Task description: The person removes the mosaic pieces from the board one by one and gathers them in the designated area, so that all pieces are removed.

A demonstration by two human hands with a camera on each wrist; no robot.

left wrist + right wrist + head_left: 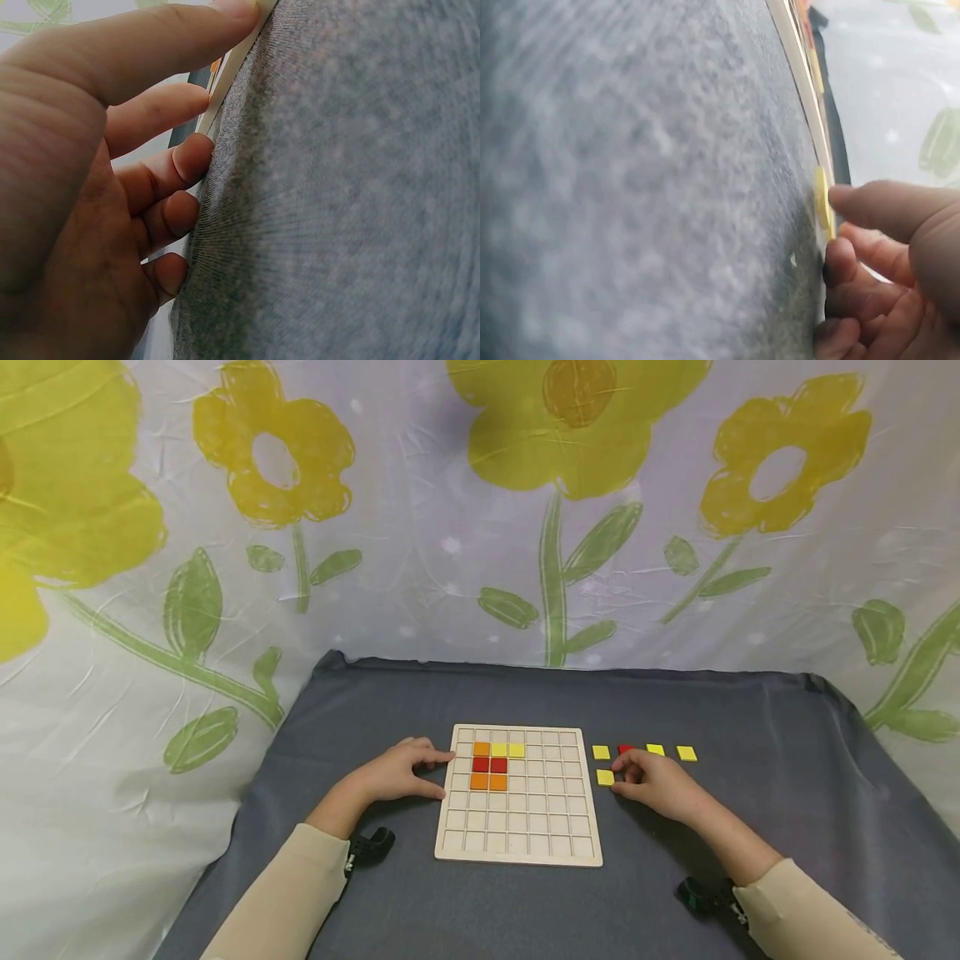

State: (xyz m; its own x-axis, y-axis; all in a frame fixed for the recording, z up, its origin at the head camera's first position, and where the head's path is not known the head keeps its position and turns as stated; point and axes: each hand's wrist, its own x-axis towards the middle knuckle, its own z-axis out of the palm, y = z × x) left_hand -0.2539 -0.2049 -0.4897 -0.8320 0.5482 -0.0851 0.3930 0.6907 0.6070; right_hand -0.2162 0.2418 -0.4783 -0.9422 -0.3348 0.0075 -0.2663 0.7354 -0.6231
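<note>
A pale wooden grid board lies on the cloth and carries orange, yellow and red square tiles in its upper left cells. My left hand touches the board's left edge with thumb and index fingertip, the two spread apart; the left wrist view shows the other fingers loosely bent beside it. To the right of the board, my right hand has thumb and index finger at the right side of a yellow tile, pinching it. In the right wrist view the thumb meets this yellow tile low over the cloth.
Beyond the right hand, a row holds a yellow tile, a partly hidden red tile, and two more yellow tiles, one at the far right. Dark grey cloth covers the table; a flower-printed curtain hangs behind.
</note>
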